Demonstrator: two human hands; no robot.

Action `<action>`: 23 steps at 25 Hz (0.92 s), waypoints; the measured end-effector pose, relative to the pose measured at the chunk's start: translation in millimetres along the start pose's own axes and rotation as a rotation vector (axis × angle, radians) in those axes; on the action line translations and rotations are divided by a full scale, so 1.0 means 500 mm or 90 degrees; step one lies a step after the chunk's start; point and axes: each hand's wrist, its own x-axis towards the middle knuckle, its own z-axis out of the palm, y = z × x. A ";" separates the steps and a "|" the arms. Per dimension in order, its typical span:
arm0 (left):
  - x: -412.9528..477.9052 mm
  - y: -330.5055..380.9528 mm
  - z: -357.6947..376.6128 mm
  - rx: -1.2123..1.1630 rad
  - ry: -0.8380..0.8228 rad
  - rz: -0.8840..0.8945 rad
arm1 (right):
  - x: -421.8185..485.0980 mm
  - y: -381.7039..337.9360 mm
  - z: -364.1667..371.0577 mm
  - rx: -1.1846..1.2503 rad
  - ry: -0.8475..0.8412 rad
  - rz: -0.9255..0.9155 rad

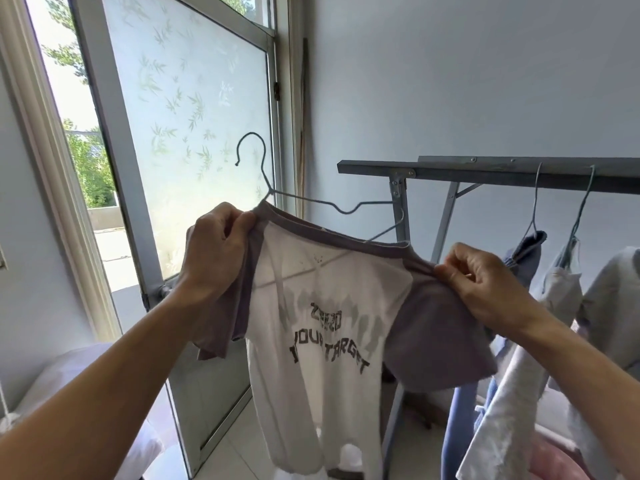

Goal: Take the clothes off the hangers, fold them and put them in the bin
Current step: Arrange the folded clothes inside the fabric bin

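A white T-shirt (322, 341) with grey-purple sleeves, a grey collar and dark printed letters hangs in the air in front of me. A thin wire hanger (263, 188) sits tilted in its neck, with its hook up and one arm sticking out past the collar. My left hand (216, 244) grips the shirt's left shoulder at the collar. My right hand (485, 278) pinches the right shoulder seam. The bin is not in view.
A grey metal clothes rack (485, 169) stands at the right, with several garments (554, 306) on wire hangers. An open frosted-glass door (194, 133) is at the left, with a white bundle (69, 375) low beside it. The floor is pale tile.
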 end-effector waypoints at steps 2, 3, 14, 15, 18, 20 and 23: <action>0.000 -0.001 0.005 -0.007 0.000 -0.007 | -0.002 0.005 0.005 -0.005 -0.067 0.028; -0.002 -0.001 0.007 -0.011 -0.011 -0.004 | -0.003 0.000 0.006 0.036 -0.073 0.038; -0.054 0.001 0.052 -0.169 -0.185 -0.044 | 0.010 -0.096 0.033 0.159 -0.064 -0.042; -0.054 -0.002 0.056 -0.219 -0.198 -0.076 | 0.005 -0.102 0.026 0.129 -0.071 -0.054; -0.048 -0.018 0.064 -0.277 -0.195 -0.148 | -0.009 -0.114 -0.013 0.078 -0.056 -0.029; -0.035 -0.036 0.069 -0.253 -0.163 -0.188 | -0.014 -0.114 -0.057 0.026 -0.025 0.006; -0.017 -0.052 0.085 -0.262 -0.158 -0.260 | -0.029 -0.122 -0.131 -0.060 -0.006 0.061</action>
